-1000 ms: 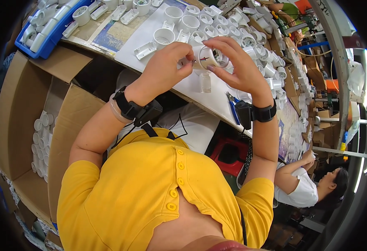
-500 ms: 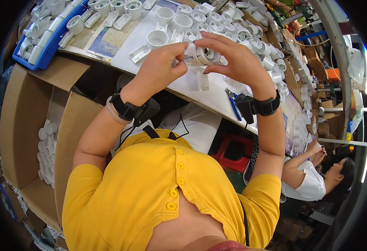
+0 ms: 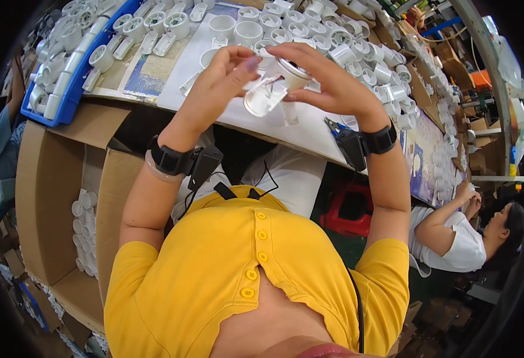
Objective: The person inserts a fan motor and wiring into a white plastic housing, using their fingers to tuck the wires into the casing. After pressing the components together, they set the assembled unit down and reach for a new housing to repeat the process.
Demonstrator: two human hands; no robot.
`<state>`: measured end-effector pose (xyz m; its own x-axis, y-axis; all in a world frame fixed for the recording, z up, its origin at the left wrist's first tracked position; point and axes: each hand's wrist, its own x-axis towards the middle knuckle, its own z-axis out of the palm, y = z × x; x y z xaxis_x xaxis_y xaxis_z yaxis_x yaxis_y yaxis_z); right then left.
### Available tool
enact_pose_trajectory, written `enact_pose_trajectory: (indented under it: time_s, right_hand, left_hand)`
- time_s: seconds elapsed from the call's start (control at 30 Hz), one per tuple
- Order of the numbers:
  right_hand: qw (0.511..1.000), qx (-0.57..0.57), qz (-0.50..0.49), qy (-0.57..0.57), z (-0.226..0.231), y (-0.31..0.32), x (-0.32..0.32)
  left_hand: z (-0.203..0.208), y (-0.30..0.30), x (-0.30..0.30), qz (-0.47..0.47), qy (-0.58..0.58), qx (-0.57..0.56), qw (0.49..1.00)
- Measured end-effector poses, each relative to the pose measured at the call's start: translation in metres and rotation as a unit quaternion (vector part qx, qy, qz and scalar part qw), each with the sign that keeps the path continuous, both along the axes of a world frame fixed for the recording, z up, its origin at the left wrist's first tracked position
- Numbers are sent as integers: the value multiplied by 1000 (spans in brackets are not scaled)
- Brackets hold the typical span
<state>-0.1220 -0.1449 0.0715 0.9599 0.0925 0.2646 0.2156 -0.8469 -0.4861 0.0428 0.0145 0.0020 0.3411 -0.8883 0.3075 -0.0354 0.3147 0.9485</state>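
A white plastic housing with a round head and a trough-like stem is tilted in front of me above the table. My right hand grips its round head between thumb and fingers. My left hand is close by on the left, thumb and fingertips drawn together beside the housing. What they pinch, if anything, is too small to make out. Behind the hands stand several white round cups on a white sheet. Blue-handled pliers lie near the right wrist, partly hidden by a black wrist-worn device.
A blue crate of white parts stands far left, beside a row of round parts with stems. An open cardboard box with white tubes sits at my left. Loose white parts heap at right. A red stool and a seated co-worker are right.
The housing has turned in my right hand, its stem now swinging down toward me. My left hand has moved slightly left, off its pinch on the housing's side. The view has shifted a little.
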Motion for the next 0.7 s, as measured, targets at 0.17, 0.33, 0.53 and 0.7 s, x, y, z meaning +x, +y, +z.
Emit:
enact_pose_trajectory:
  time_s: [0.17, 0.33, 0.53, 0.7]
  right_hand:
    - [995, 54, 52, -62, 3, 12, 2]
    - [968, 231, -26, -97, -23, 23, 0]
    - [902, 407, -111, -89, -34, 35, 4]
    - [896, 414, -84, -139, -42, 31, 7]
  left_hand:
    - [1, -18, -16, -127, 281, 32, 951]
    - [5, -22, -29, -159, 265, 37, 950]
    - [5, -25, -37, -92, 262, 61, 959]
    - [7, -24, -37, -106, 239, 53, 964]
